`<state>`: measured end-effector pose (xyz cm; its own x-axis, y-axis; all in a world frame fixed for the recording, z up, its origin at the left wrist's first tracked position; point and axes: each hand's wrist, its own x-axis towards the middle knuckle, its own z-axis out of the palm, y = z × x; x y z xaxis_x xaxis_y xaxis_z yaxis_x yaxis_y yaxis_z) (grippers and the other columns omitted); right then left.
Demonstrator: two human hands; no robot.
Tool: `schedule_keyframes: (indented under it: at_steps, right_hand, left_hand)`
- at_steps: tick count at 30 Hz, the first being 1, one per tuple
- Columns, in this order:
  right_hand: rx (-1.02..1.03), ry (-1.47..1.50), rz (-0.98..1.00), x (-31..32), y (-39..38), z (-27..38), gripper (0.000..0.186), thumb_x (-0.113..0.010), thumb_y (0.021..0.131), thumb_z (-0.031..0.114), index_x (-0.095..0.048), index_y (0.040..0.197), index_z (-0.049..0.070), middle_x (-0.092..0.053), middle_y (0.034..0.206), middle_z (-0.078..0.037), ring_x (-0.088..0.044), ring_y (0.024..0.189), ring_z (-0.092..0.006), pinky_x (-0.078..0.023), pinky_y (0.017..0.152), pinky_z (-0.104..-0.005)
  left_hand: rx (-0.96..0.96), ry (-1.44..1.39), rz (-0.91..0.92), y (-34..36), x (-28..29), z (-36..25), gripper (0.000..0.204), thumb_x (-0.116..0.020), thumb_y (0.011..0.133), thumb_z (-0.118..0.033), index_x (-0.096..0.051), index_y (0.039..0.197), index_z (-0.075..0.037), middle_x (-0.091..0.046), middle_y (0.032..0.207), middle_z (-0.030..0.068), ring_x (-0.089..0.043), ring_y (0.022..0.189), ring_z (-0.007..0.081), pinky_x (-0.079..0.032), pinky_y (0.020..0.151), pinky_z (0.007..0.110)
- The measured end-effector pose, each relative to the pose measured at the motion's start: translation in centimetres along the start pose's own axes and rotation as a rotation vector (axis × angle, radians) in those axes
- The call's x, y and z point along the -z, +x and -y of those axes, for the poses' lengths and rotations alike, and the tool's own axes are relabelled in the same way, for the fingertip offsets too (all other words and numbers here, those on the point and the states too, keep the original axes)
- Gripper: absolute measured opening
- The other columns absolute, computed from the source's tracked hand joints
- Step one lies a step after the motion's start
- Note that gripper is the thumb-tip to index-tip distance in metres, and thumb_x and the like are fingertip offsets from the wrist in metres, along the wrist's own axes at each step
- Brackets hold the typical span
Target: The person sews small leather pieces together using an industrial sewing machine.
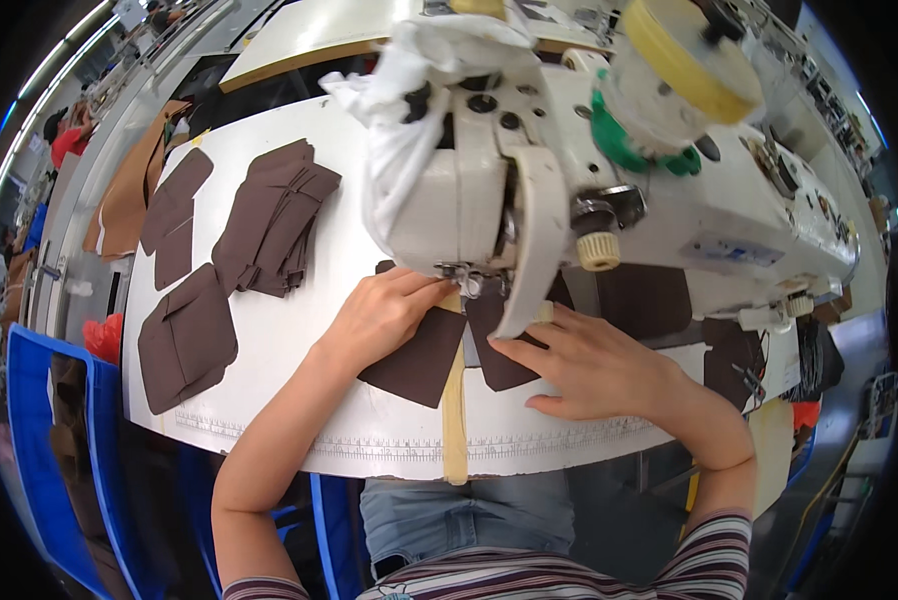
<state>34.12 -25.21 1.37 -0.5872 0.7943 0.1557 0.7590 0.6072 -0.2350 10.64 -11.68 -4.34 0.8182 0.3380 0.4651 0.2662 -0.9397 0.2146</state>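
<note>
A white sewing machine (449,190) stands over the table, its needle area just beyond my hands. My left hand (384,312) lies over a dark brown panel (419,360), fingers stretched toward the presser foot (474,284). The panel's material, cloth or leather, is unclear. My right hand (599,362) rests with fingers apart on another brown panel (499,355), right of the needle area. A small cream piece (546,311) shows at one of its fingertips. Between the two panels runs a yellow strip (454,425) down the tabletop. The machine head hides the panels' far edges.
Stacked brown panels (274,220) lie on the white table (299,400) at left, with more panels (187,335) nearer me. A printed ruler (359,444) follows the front edge. Blue-framed carts (54,350) stand at left. Brown pieces (734,355) lie at the right end.
</note>
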Motion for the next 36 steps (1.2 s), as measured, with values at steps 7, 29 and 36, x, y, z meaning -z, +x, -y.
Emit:
schedule_keyframes:
  at_steps: [7, 29, 36]
  right_hand:
    - [0.038, -0.307, -0.038, -3.1, -0.8, -0.4, 0.043, -0.063, 0.078, 0.010, -0.060, 0.119, -0.003, -0.061, 0.119, -0.026, -0.061, 0.109, -0.0335, -0.055, 0.080, -0.0349]
    - [0.005, -0.313, -0.287, -5.0, 2.3, -0.6, 0.026, -0.062, 0.076, 0.008, -0.063, 0.100, -0.001, -0.065, 0.103, -0.020, -0.064, 0.101, -0.0292, -0.052, 0.093, -0.0386]
    - [0.007, -0.414, -0.290, -5.0, 2.8, -0.2, 0.032, -0.063, 0.072, 0.008, -0.064, 0.102, -0.003, -0.063, 0.088, -0.013, -0.062, 0.085, -0.0249, -0.054, 0.085, -0.0362]
  left_hand:
    - [0.271, 0.037, 0.097, -0.7, -0.3, 0.8, 0.020, -0.071, 0.080, -0.005, -0.072, 0.099, -0.007, -0.065, 0.077, 0.0134, -0.062, 0.071, 0.0334, -0.051, 0.063, 0.040]
    - [0.387, -0.063, 0.031, 0.3, 2.5, 0.4, 0.031, -0.064, 0.076, 0.004, -0.061, 0.107, 0.002, -0.064, 0.110, 0.0195, -0.061, 0.104, 0.0371, -0.049, 0.088, 0.041]
    - [0.124, -0.126, 0.339, -1.2, 6.0, -4.5, 0.049, -0.070, 0.069, -0.001, -0.061, 0.117, -0.001, -0.062, 0.113, 0.0146, -0.059, 0.108, 0.0324, -0.052, 0.088, 0.038]
